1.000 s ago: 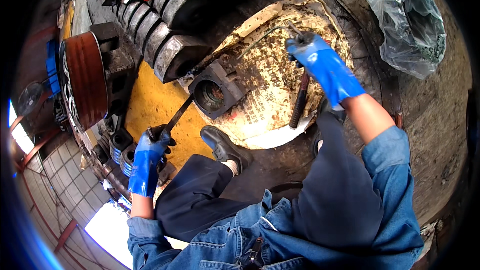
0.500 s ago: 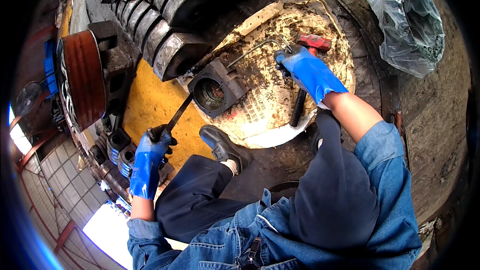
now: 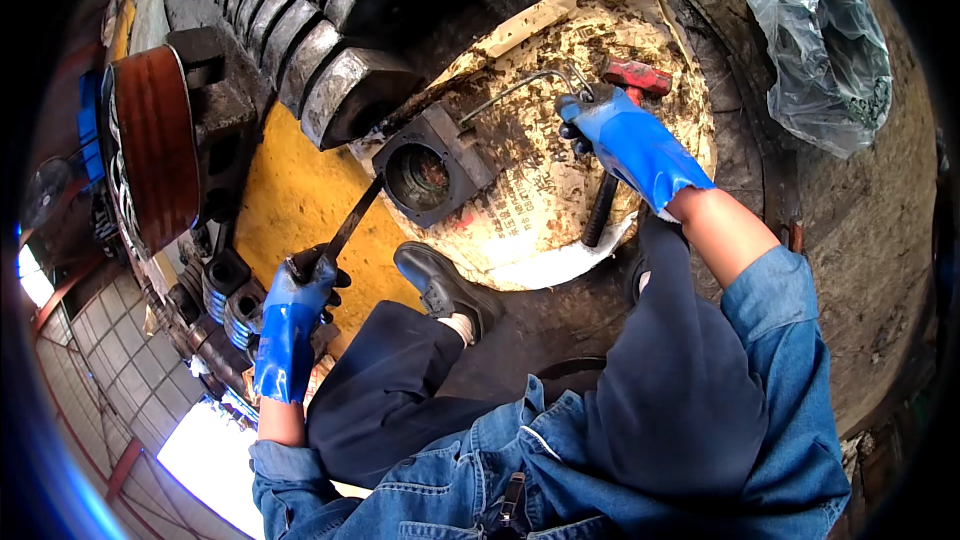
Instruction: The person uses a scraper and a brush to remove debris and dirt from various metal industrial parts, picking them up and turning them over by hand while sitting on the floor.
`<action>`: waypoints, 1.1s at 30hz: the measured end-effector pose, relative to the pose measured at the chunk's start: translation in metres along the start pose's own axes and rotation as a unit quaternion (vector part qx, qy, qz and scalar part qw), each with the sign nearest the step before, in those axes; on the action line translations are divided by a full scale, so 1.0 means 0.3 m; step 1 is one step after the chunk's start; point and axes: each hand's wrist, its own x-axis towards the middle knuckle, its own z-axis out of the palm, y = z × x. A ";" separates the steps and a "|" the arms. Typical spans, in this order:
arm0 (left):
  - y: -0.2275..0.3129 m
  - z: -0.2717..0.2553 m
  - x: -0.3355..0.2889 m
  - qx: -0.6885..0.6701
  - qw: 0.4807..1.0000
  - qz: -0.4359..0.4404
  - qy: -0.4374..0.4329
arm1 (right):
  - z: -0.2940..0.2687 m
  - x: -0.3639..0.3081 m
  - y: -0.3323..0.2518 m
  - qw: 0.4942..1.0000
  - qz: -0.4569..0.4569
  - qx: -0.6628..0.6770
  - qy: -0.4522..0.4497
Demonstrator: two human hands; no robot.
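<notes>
My left hand [image 3: 305, 295], in a blue rubber glove, is closed round a flat dark metal bar [image 3: 352, 223]. The bar's far end meets the left edge of a square, dark metal block [image 3: 462, 168] with a round bore. My right hand [image 3: 610, 125], also gloved in blue, is closed on a bent metal rod [image 3: 510, 88]. The rod's thin end reaches the top right of the block. Beside and partly beneath my right hand lies a hammer with a red head [image 3: 640, 76] and black handle [image 3: 600, 212]. The block rests on a dirty, printed, cream-coloured sack [image 3: 540, 205].
Heavy metal castings [image 3: 350, 80] stand in rows at the far left, next to a yellow floor plate [image 3: 290, 190]. A reddish-brown drum-like part [image 3: 155, 145] is further left. A clear plastic bag [image 3: 820, 50] stands at the far right. My black shoe [image 3: 440, 285] is just below the block.
My right hand has shifted slightly right with the bent rod, drawing its end a little. The left hand and bar have moved slightly left and down. The block stays on the sack.
</notes>
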 end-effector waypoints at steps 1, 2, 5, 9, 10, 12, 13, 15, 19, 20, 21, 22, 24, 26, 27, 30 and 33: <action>-0.004 -0.001 0.004 0.001 1.000 -0.005 0.001 | -0.011 -0.014 -0.006 0.998 0.050 0.013 -0.022; 0.001 -0.013 0.011 -0.004 1.000 0.002 0.005 | -0.017 -0.021 -0.035 0.998 0.058 0.009 -0.027; -0.013 -0.001 0.008 -0.003 1.000 0.005 0.003 | -0.026 -0.031 -0.082 0.998 0.044 -0.024 -0.029; -0.006 -0.002 0.020 0.026 1.000 0.002 0.003 | -0.080 -0.031 -0.139 0.981 0.168 0.032 -0.087; -0.013 -0.001 0.018 0.022 1.000 -0.005 0.006 | -0.096 -0.063 -0.178 0.980 0.080 -0.130 -0.128; -0.023 -0.010 0.017 0.016 1.000 -0.004 -0.008 | -0.101 -0.115 -0.223 0.979 0.058 -0.162 -0.108; -0.028 -0.012 0.017 0.013 1.000 -0.004 -0.014 | -0.097 -0.112 -0.217 0.982 0.044 -0.156 -0.100; -0.028 -0.011 0.025 0.015 1.000 -0.009 -0.016 | -0.088 -0.130 -0.245 0.985 0.018 -0.145 -0.089; 0.002 -0.014 0.009 0.026 0.999 0.002 -0.025 | -0.065 -0.021 -0.170 0.973 0.045 -0.130 -0.186; 0.019 -0.004 0.022 -0.003 1.000 0.023 -0.017 | -0.053 -0.023 -0.162 0.977 0.148 0.057 -0.142; 0.012 -0.002 0.017 0.004 1.000 0.016 -0.009 | -0.025 -0.043 -0.226 0.933 0.239 0.243 -0.113; 0.005 -0.001 0.013 0.011 1.000 0.009 -0.002 | -0.052 -0.130 -0.249 0.979 0.019 -0.001 -0.204; 0.022 0.000 0.008 0.025 1.000 0.017 -0.002 | 0.000 -0.169 -0.303 0.955 -0.096 -0.174 -0.219; -0.002 -0.014 0.030 0.033 0.999 0.009 -0.020 | 0.019 -0.195 -0.352 0.958 -0.044 -0.131 -0.251; -0.005 -0.019 0.039 0.037 0.999 0.008 -0.029 | 0.038 -0.170 -0.293 0.954 -0.090 -0.144 -0.246; 0.039 -0.015 0.018 0.011 1.000 0.015 -0.023 | -0.049 -0.031 -0.147 0.972 0.062 0.084 -0.210; 0.025 -0.020 0.021 0.026 0.999 0.007 -0.017 | -0.052 -0.001 -0.118 0.936 0.206 0.263 -0.112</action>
